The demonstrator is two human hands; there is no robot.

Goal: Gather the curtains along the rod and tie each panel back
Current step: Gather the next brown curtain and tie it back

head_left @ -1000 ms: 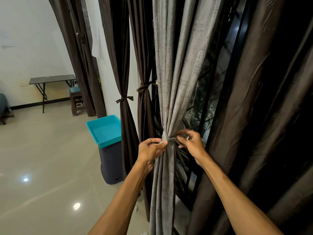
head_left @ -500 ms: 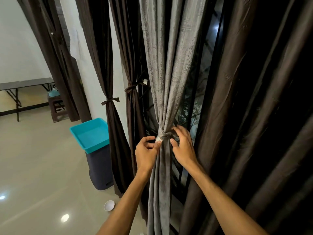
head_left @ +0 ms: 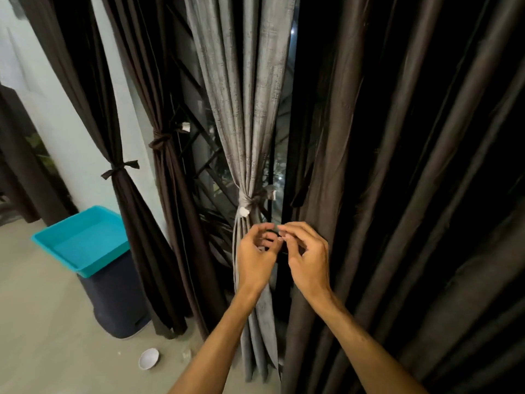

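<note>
pale wall (head_left: 54,115), beige floor (head_left: 42,336), teal-topped bin (head_left: 82,243)

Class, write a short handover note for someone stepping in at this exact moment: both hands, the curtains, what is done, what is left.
Left hand: fingers loosely curled, seemingly holding nothing, just below the grey knot.
Right hand: the same, close beside it.
Grey panel: gathered, its tie knotted round it.
Far brown panel and near brown panel, both to the left: tied.
Left to do: the dark curtain on the right hangs loose with no tie visible; gather and tie it.
</note>
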